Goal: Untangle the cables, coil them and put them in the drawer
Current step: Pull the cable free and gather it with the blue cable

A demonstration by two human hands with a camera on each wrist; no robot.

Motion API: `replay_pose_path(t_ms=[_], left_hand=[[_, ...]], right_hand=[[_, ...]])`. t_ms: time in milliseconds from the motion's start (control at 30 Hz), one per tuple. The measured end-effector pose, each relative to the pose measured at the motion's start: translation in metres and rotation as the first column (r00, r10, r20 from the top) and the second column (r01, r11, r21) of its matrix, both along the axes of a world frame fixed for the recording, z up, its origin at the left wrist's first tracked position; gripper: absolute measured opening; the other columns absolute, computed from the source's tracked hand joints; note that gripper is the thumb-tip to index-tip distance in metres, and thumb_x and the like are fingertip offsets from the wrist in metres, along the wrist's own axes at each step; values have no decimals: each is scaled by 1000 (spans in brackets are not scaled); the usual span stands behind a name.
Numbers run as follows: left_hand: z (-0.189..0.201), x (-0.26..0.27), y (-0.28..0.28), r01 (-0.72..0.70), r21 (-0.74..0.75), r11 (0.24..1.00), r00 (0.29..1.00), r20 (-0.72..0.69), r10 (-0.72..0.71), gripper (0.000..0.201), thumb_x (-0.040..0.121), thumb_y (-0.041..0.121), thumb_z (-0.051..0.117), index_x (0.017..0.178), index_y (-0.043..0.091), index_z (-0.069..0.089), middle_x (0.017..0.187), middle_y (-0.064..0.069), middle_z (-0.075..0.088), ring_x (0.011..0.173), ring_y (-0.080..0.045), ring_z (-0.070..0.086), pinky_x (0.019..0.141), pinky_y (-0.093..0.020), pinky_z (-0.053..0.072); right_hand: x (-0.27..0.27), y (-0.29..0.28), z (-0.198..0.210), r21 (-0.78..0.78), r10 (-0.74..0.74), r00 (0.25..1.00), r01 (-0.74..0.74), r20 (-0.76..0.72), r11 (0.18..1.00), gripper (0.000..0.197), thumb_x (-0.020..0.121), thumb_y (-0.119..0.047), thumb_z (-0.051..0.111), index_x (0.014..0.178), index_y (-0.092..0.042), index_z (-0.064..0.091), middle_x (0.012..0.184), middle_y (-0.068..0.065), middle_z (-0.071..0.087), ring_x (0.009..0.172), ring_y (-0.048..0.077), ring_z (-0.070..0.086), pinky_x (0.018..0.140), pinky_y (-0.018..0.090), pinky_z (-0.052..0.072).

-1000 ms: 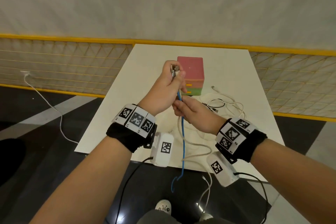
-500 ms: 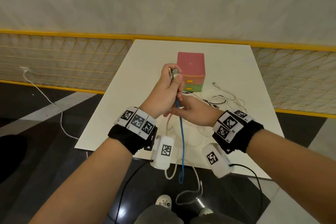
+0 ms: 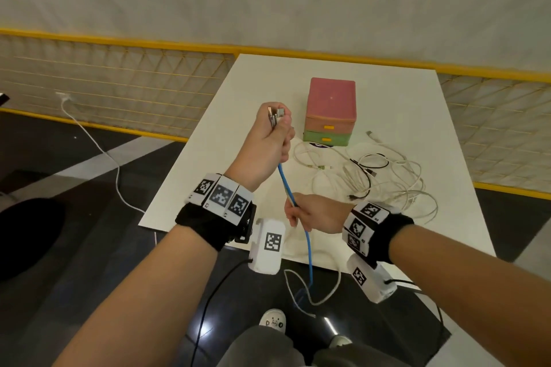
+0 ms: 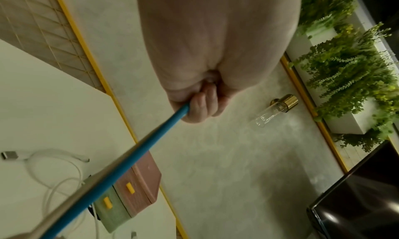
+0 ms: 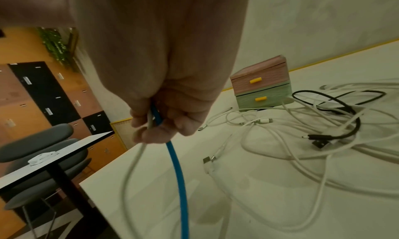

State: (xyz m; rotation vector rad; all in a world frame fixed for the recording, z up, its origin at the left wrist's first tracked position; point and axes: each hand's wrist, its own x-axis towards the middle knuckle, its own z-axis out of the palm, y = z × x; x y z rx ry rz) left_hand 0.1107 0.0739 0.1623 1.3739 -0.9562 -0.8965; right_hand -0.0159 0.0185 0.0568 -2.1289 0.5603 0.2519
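Blue cable runs taut between the two hands: the left hand is raised and clenched around it near its top, with metal plugs poking out above the fist, and the right hand is lower, near the counter's front edge, fingers curled around the blue cable and a white cable together. Below the right hand both strands hang off the counter edge toward the floor, where they loop.

Remaining cables, white ones and a black one, lie in a loose tangle on the counter in front of the drawer unit, whose pink and green drawers are both closed.

Likely trouble comes from the two strands sharing one grip. If the right hand slides down them, any crossing in the dangling loops could cinch into a knot below. Pulling harder could also make the plugs slip from the left fist. The white strand may still join the pile, though I cannot tell; if so, a tug would drag the tangle toward the edge. Nothing can be stowed until a drawer is opened.
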Motion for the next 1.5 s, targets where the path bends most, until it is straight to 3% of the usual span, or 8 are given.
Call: replay_pose_path(t_ms=[200, 333, 433, 600, 800, 1033, 1267, 1500], left_hand=[[3, 8, 1, 17, -15, 1000, 1000, 14, -17, 18, 106, 12, 31, 95, 22, 41, 67, -1, 35, 47, -7, 26, 48, -23, 23], [2, 15, 1, -5, -12, 1000, 1000, -7, 5, 18, 105, 11, 31, 95, 21, 42, 66, -1, 37, 46, -8, 25, 45, -21, 23], [0, 22, 1, -12, 54, 998, 1000, -24, 14, 17, 105, 10, 33, 94, 19, 43, 64, -1, 38, 44, -8, 24, 41, -19, 22], [-14, 28, 9, 30, 250, 968, 1000, -12, -28, 11, 104, 16, 35, 103, 12, 44, 67, -3, 43, 43, -9, 24, 40, -19, 21], [-50, 26, 9, 4, 315, 949, 997, 66, -26, 16, 101, 25, 46, 111, 13, 49, 67, 2, 40, 49, -9, 34, 46, -20, 34], [-70, 28, 5, -63, 355, 933, 995, 98, 30, 12, 100, 22, 48, 107, 12, 48, 65, 1, 42, 54, -12, 39, 52, -23, 41], [-76, 33, 1, -157, 288, 945, 981, -65, 182, 14, 103, 22, 39, 96, 13, 47, 61, -2, 45, 42, -10, 33, 43, -23, 28], [-62, 7, -23, -27, 93, 995, 994, -106, 37, 21, 90, 31, 66, 90, 15, 53, 60, 6, 40, 48, -7, 36, 46, -19, 32]], right_hand=[[5, -20, -5, -194, -98, 992, 82, -75, 978, 14, 96, -11, 42, 96, -6, 56, 107, 18, 63, 96, 27, 59, 84, 28, 45], [3, -20, -1, 103, 92, 980, -75, -175, 992, 7, 86, -7, 60, 88, -13, 63, 95, 11, 69, 79, 12, 61, 78, 25, 51], [-6, -29, -6, 176, 42, 991, -19, -126, 984, 44, 78, 9, 63, 117, -9, 57, 109, 4, 61, 73, 13, 59, 76, 19, 51], [-12, -47, -32, -313, -146, 980, 98, -133, 945, 26, 88, -1, 47, 106, -11, 61, 114, 7, 59, 87, 18, 54, 77, 23, 45], [13, -36, -65, -325, -187, 949, 99, -252, 941, 21, 83, -33, 64, 88, -19, 50, 108, 6, 59, 106, 26, 56, 87, 30, 43], [34, -31, -78, -420, -173, 923, 15, -343, 908, 26, 95, -26, 44, 107, -6, 55, 118, 15, 60, 108, 31, 57, 90, 35, 44], [22, -24, -29, -9, -442, 883, 449, 157, 894, 13, 99, -25, 35, 97, -12, 37, 67, 11, 64, 58, 31, 65, 61, 44, 57], [9, -17, 45, 62, -437, 763, 466, 477, 882, 15, 100, -26, 37, 100, -14, 46, 62, 10, 63, 50, 24, 59, 54, 26, 49]])
